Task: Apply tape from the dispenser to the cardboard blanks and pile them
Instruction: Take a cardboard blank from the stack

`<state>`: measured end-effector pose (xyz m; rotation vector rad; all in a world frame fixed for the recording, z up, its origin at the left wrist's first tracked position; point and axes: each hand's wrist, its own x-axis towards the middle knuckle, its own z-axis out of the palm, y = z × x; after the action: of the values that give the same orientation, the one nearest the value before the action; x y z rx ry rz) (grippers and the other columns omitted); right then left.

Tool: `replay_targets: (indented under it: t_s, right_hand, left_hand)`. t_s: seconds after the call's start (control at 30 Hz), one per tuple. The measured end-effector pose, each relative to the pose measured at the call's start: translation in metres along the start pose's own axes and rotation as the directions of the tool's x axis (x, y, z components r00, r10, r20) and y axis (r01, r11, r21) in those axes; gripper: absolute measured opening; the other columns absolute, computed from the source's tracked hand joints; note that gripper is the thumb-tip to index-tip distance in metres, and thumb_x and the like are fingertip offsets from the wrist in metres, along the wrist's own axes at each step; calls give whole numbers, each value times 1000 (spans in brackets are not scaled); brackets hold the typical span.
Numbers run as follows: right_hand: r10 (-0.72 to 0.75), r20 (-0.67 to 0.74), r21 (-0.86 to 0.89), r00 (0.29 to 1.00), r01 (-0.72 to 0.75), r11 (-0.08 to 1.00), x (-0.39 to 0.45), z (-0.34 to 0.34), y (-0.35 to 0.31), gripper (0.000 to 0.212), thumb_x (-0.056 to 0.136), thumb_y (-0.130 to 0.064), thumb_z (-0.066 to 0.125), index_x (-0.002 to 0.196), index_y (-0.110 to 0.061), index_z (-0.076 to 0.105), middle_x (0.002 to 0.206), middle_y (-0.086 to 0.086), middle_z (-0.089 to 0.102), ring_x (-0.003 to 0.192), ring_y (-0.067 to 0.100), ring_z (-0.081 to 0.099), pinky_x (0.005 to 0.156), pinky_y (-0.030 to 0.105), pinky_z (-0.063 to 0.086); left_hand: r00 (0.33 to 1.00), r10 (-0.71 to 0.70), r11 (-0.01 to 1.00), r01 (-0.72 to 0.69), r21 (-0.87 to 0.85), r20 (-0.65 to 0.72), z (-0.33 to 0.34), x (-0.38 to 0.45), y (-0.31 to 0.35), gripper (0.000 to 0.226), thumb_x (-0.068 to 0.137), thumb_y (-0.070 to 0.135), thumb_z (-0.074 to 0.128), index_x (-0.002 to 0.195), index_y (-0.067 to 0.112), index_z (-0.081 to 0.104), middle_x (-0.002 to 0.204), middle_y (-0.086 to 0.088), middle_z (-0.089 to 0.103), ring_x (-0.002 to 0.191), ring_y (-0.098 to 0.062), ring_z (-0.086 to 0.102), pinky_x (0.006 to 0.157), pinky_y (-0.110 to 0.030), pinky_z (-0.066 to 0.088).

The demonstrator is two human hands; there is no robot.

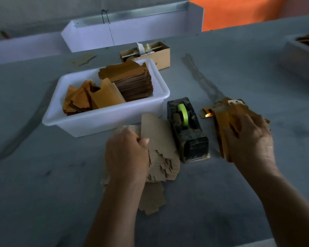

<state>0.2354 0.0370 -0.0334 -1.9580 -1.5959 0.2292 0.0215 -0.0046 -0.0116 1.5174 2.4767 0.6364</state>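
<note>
A person works at a grey surface point(221, 184), both bare hands busy with cardboard blanks on either side of a dark tape dispenser point(187, 129) that carries a roll of green tape point(183, 114). The left hand point(127, 152) curls round the edge of a pale stack of blanks point(161, 157) lying just left of the dispenser, thumb and fingers lifting the top sheet so it stands tilted above the pile. More pale blanks point(150, 198) spill from beneath that wrist toward the near edge. The right hand point(251, 139) rests palm down, fingers spread and nearly straight, on a fanned pile of orange-brown blanks point(227, 113) just right of the dispenser; motion blur hides whether the fingertips pinch any sheet.

Behind the left hand, touching the dispenser's far left corner, stands a white plastic tub point(103, 122) holding a tall neat stack of blanks point(132, 81) at its right end and a loose heap point(89, 98) at its left. A small open cardboard box point(159, 54) sits just beyond the tub. A long white tray point(125, 32) lies further back, and another container point(300, 56), blurred, at the far right.
</note>
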Motion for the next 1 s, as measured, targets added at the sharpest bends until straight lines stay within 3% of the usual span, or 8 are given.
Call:
replay_targets:
  t_s: [0.1,0.17,0.33,0.5,0.7,0.77,0.9,1.0]
  right_hand:
    - [-12,-2,67,1000,12,998,-11,-3,-5,32,90,-23,56,120,-12,58,125,13,47,112,31,44,87,37,40]
    - [-47,-30,116,998,50,992,-17,-5,-8,29,89,-18,56,117,-10,60,121,12,49,106,28,47,82,33,40]
    - [-101,-67,177,993,111,978,-24,-15,-14,20,89,-15,57,108,-12,65,116,7,53,89,11,38,60,16,30]
    - [-120,-82,292,989,139,946,-36,-23,-27,19,89,-13,59,106,-15,67,99,-5,54,71,3,39,61,-3,34]
    - [-93,187,589,978,-36,807,-55,-19,-50,24,85,-33,61,109,-27,62,91,-11,65,83,3,63,68,14,50]
    - [-93,318,685,944,-161,710,-59,-20,-55,33,76,-47,58,104,-29,61,88,-11,67,84,3,65,67,15,53]
    - [-76,514,768,854,-419,485,-63,-17,-55,33,74,-36,63,105,-25,63,88,-9,70,85,4,66,69,20,55]
    - [-53,556,755,829,-477,450,-63,-13,-50,31,72,-26,66,103,-23,64,90,-6,70,86,10,66,73,26,54]
  left_hand:
    - [1000,0,984,-5,176,28,4,-3,8,62,80,64,59,113,12,52,115,-7,56,107,-26,52,89,-40,46]
    - [1000,6,978,-11,209,21,7,-3,11,60,80,59,63,115,11,52,118,-9,56,111,-28,50,92,-40,44]
    - [999,-3,1000,4,-25,45,-1,5,3,20,87,38,64,86,20,58,91,-1,62,85,-17,58,70,-30,43]
    - [993,-56,905,94,-415,101,-20,0,-4,13,90,34,61,85,24,55,79,5,60,70,-6,53,54,-22,34]
    - [941,35,588,252,-769,336,-40,-21,-9,17,68,32,75,74,19,67,64,7,65,73,-17,60,77,-38,49]
    - [915,91,497,300,-814,393,-42,-27,-7,26,54,35,74,70,16,67,67,-1,63,72,-19,58,74,-38,47]
    - [884,151,464,332,-821,443,-40,-36,-2,39,47,35,75,77,12,68,73,-9,65,72,-22,60,79,-43,49]
    - [872,174,498,323,-805,458,-37,-39,6,47,52,33,75,94,13,69,87,-4,75,82,-18,70,81,-35,53]
